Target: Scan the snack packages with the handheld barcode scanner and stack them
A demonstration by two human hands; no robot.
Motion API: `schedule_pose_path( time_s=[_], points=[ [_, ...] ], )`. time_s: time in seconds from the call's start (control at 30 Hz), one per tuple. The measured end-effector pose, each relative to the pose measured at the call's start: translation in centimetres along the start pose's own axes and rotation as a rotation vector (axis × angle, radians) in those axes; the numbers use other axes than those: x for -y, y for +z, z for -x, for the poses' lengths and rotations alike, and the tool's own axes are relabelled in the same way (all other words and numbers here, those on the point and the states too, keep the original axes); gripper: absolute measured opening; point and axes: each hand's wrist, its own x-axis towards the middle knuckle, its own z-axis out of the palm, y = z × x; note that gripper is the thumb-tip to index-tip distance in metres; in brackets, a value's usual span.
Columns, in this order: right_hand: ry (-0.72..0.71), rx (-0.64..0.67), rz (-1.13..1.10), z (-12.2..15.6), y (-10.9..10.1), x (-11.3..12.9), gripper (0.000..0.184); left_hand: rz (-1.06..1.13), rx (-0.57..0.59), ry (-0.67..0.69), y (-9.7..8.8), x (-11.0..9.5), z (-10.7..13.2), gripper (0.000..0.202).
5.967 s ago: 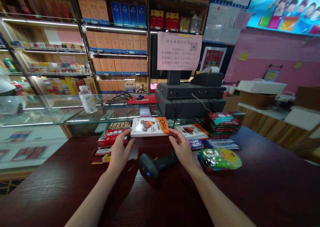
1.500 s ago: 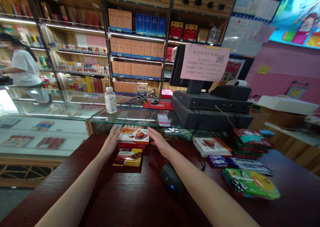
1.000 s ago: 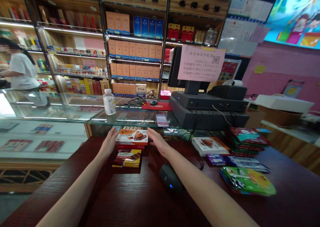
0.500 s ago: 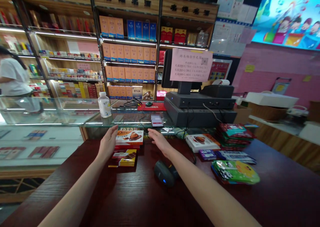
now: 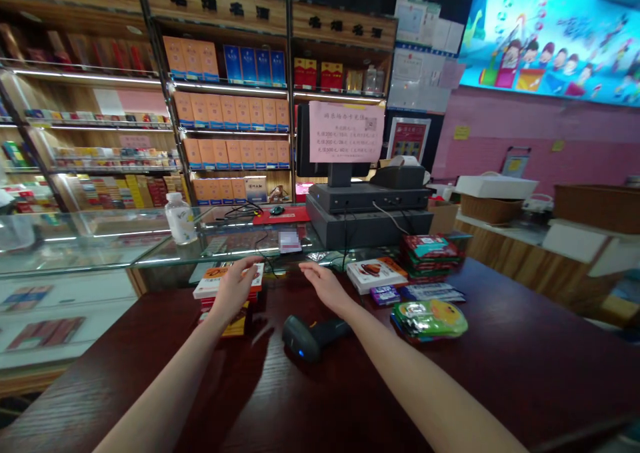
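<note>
The open left hand (image 5: 234, 294) rests on a chocolate box (image 5: 207, 290); the open right hand (image 5: 327, 288) hovers just beyond a barcode scanner (image 5: 310, 338).

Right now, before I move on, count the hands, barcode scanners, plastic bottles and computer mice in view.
Left hand and right hand: 2
Barcode scanner: 1
Plastic bottle: 1
Computer mouse: 1
Total: 5

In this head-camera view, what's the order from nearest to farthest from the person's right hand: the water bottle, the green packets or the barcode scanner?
From the right hand, nearest first:
1. Black barcode scanner, on the dark counter just below the hand.
2. Green foil packets, piled on the counter to the hand's right.
3. Plastic water bottle, on the glass display case, far to the left.
</note>
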Motion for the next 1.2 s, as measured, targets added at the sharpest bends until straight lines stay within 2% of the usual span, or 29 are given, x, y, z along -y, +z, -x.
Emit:
schedule_pose_path(
  time_s=[0.2,0.43,0.63,0.8,0.97,1.2],
  points=[
    [-0.009,-0.063,0.110,1.4,-3.6,-1.4,0.031,-0.015,0.105,0.145,3.2,-2.5,-0.1,0.037],
    [-0.001,-0.140,0.246,2.5,-7.5,-2.4,0.033,-0.049,0.228,0.251,6.9,-5.3,-0.3,0.033],
    [0.028,-0.173,0.415,3.3,-10.9,-2.9,0.036,-0.136,0.333,0.289,10.2,-7.0,-0.5,0.031],
    [0.073,-0.157,0.651,4.2,-13.2,-4.2,0.040,-0.212,0.427,0.293,12.6,-8.1,-0.3,0.037],
    [0.116,-0.133,0.872,5.6,-13.9,-5.4,0.053,-0.281,0.510,0.290,14.2,-8.8,0.0,0.044],
    [0.117,-0.165,1.059,5.3,-12.7,-5.1,0.055,-0.347,0.584,0.278,15.0,-8.8,0.4,0.051]
  ],
)
